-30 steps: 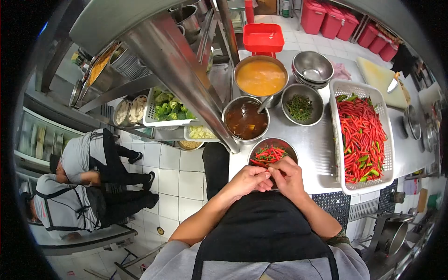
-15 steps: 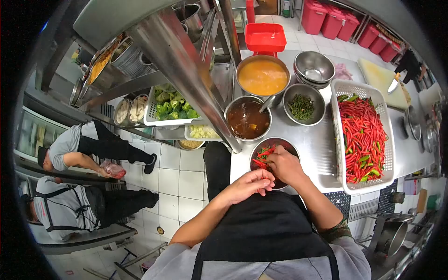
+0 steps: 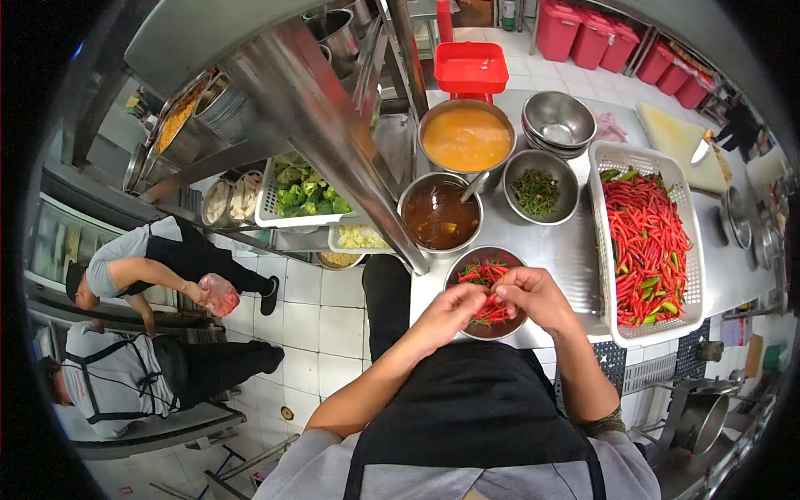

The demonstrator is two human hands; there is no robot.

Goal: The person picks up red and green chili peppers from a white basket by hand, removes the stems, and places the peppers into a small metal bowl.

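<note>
Both my hands meet over a small steel bowl point(image 3: 467, 260) of red chillies at the near edge of the steel counter. My left hand point(image 3: 450, 310) and my right hand point(image 3: 533, 298) pinch one red chilli point(image 3: 492, 295) between their fingertips, just above the bowl. A white basket point(image 3: 617, 158) piled with red chillies lies to the right of my right hand. A steel bowl of green stems point(image 3: 538, 187) stands behind it.
A pot of brown broth point(image 3: 438, 215), a pot of orange sauce point(image 3: 465, 137) and stacked steel bowls point(image 3: 558, 121) stand further back. A slanted steel shelf post point(image 3: 333, 142) crosses to the left. Two other people point(image 3: 142, 275) bend low at lower left.
My right hand has come out of the chilli bowl and joined my left hand on a chilli. The person at left has straightened a little, holding a pink bag.
</note>
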